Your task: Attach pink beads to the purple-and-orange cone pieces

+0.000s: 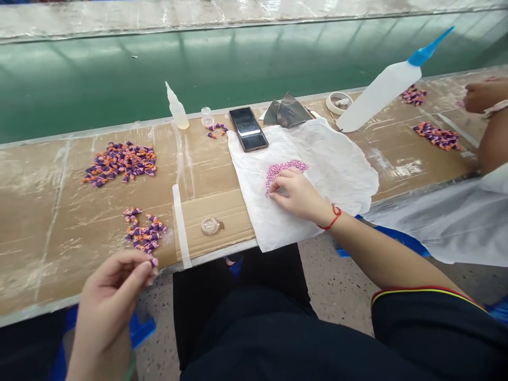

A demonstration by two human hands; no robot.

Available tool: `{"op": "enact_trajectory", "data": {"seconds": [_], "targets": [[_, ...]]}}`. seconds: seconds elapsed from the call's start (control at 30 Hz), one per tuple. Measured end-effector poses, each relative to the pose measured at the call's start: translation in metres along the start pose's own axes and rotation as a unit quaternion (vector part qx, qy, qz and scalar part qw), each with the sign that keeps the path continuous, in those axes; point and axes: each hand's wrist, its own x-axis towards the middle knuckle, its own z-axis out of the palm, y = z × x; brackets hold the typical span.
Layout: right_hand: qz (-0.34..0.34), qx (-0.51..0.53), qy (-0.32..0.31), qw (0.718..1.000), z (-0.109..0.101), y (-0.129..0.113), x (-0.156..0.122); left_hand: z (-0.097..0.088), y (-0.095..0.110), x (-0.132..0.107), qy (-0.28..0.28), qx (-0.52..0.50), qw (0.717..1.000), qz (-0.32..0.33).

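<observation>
My left hand (115,296) is closed in a pinch on a small purple and pink figure (154,262) at the table's front edge. Just beyond it lies a loose group of similar purple, pink and orange figures (146,233). My right hand (296,193) rests on a white cloth (341,159), thumb and fingertips together at the edge of a pile of tiny pink and white beads (288,168). Whatever its fingertips may hold is too small to make out. Between the hands, a small clear round dish (211,226) sits on corrugated cardboard (232,211).
A larger figure heap (123,161) lies left. Behind are a small dropper bottle (178,108), a clear cap (207,116), a phone (248,128), dark sheet pieces (291,111), a tape roll (338,102) and a leaning blue-tipped bottle (381,95). Another person's arm (494,132) is at right.
</observation>
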Motion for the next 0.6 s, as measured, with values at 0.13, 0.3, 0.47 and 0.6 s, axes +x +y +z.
{"op": "enact_trajectory", "data": {"seconds": [0.13,0.3,0.47,0.6], "targets": [[-0.002,-0.033,-0.009,0.999,0.006,-0.001,0.002,0.005,-0.008,-0.014,-0.090,0.039,0.992,0.077],[0.004,-0.054,-0.011,0.998,0.009,-0.002,0.001,0.029,-0.009,-0.024,-0.133,0.008,0.983,0.128],[0.008,0.140,-0.003,0.990,-0.007,-0.031,-0.009,0.077,0.000,-0.029,-0.196,-0.054,0.970,0.131],[0.001,0.339,0.006,0.941,-0.018,-0.075,-0.017,0.114,0.006,-0.028,-0.249,-0.135,0.951,0.121]]}}
